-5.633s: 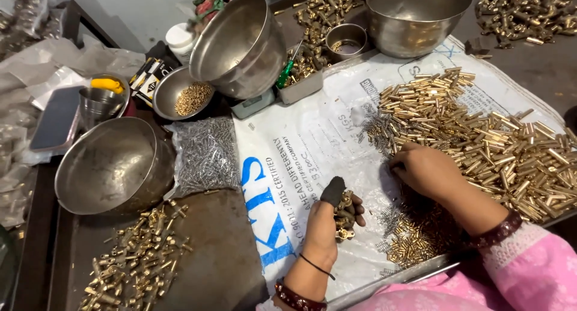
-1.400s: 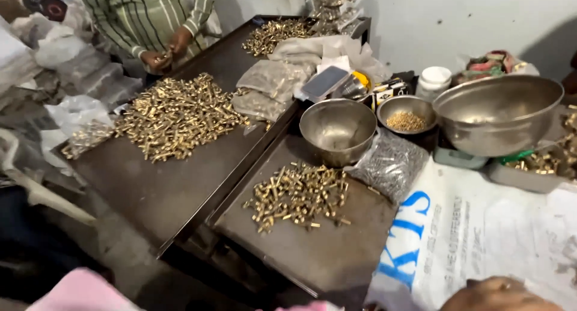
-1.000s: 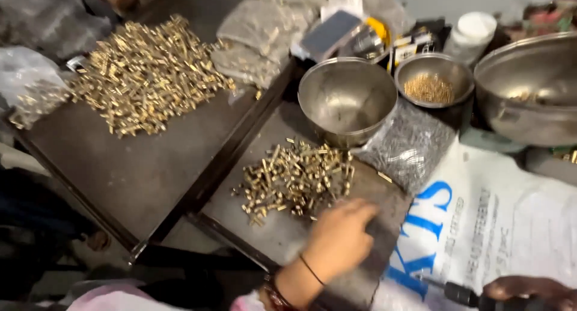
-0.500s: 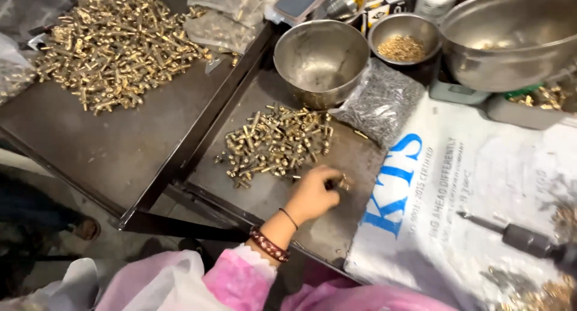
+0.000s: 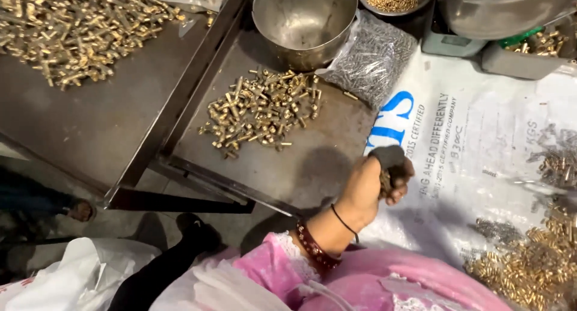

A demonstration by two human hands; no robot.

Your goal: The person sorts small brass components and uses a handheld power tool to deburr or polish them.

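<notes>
Left hand (image 5: pixel 372 182) is up off the tray now, fist curled around a small clutch of brass fittings (image 5: pixel 384 180), dark cover over the thumb; half a second ago it was down picking at the pile, so the grab looks made and the load is hovering at the edge of the white printed sack (image 5: pixel 481 125). Right hand is out of view. Beyond, the brass pile (image 5: pixel 261 109) sits on the dark metal tray (image 5: pixel 300 167), then the bag of small grey pins (image 5: pixel 369 58), and the empty steel bowl (image 5: pixel 303 19).
</notes>
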